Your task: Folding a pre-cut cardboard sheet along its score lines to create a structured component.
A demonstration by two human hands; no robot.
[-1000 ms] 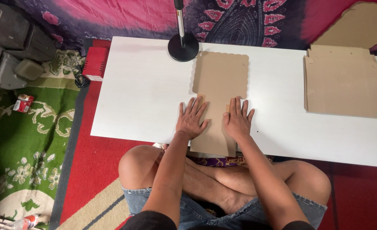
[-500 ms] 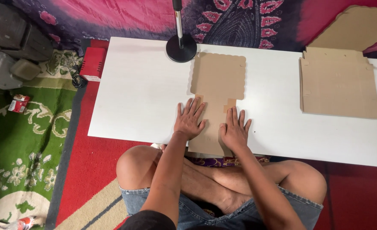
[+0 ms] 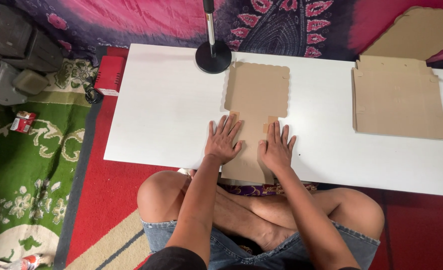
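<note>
Person sits cross-legged at a low white worktop (image 3: 171, 115), both hands pressed onto a flat cardboard box blank (image 3: 257, 95).

Left hand (image 3: 223, 141): palm down, grip fully open, fingers spread and flat. It rests on the blank's left edge, fingertips reaching a small folded tab. Nothing is clasped; contact is by palm and finger pads only.

Right hand (image 3: 276, 147): likewise palm down, grip wide open, fingers splayed. It lies on the blank's right side, fingertips just below a second small tab. It closes on nothing.

The two hands lie side by side, a narrow strip of cardboard between them.

Cardboard box blank: lies flat at the middle of the worktop, scalloped upper panel towards the far edge, narrower lower part running under the hands and overhanging the near edge above the person's knees.

A black round stand base (image 3: 213, 56) with an upright pole sits just beyond the blank's far left corner. A stack of flat cardboard sheets (image 3: 399, 102) lies well apart, at the right end of the worktop.
</note>
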